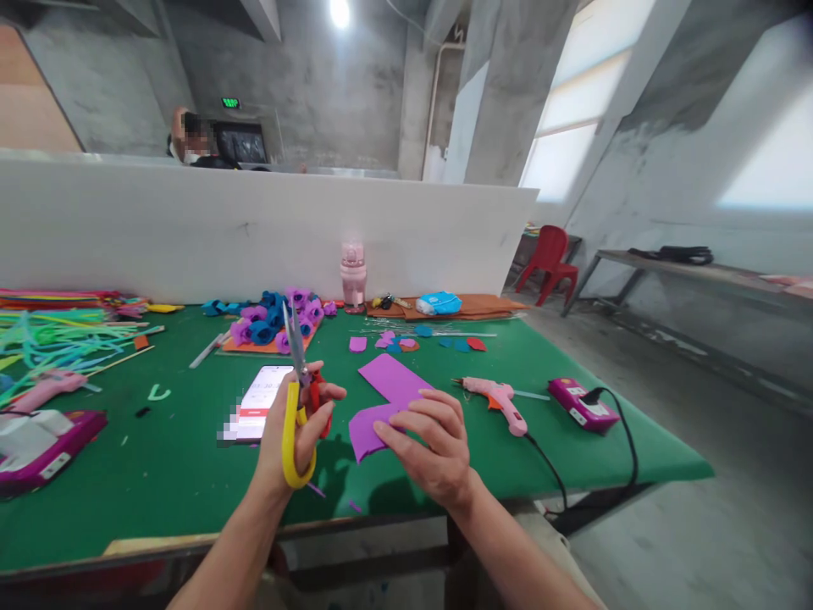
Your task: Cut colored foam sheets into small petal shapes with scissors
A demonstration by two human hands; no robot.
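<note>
My left hand [285,432] is closed around a pair of scissors [296,339] with one yellow and one red handle, blades pointing up. In my right hand [435,440], thumb and fingers pinch a piece of purple craft paper [368,428] above the green table. A second, longer purple strip [389,373] lies just behind it, partly hidden by that piece and my fingers. Under and beyond the scissors sits a phone [263,394] with a lit screen. To the right of my right hand rests a pink glue gun [499,398], its nozzle pointing left.
Purple and blue paper flowers [273,322] are heaped at the back on an orange sheet. Behind stands a pink bottle [353,275] against a white partition [254,224]. Magenta power strips [583,405] lie at both sides, a black cord [628,440] hanging off the right. Colourful strips [57,347] cover the left.
</note>
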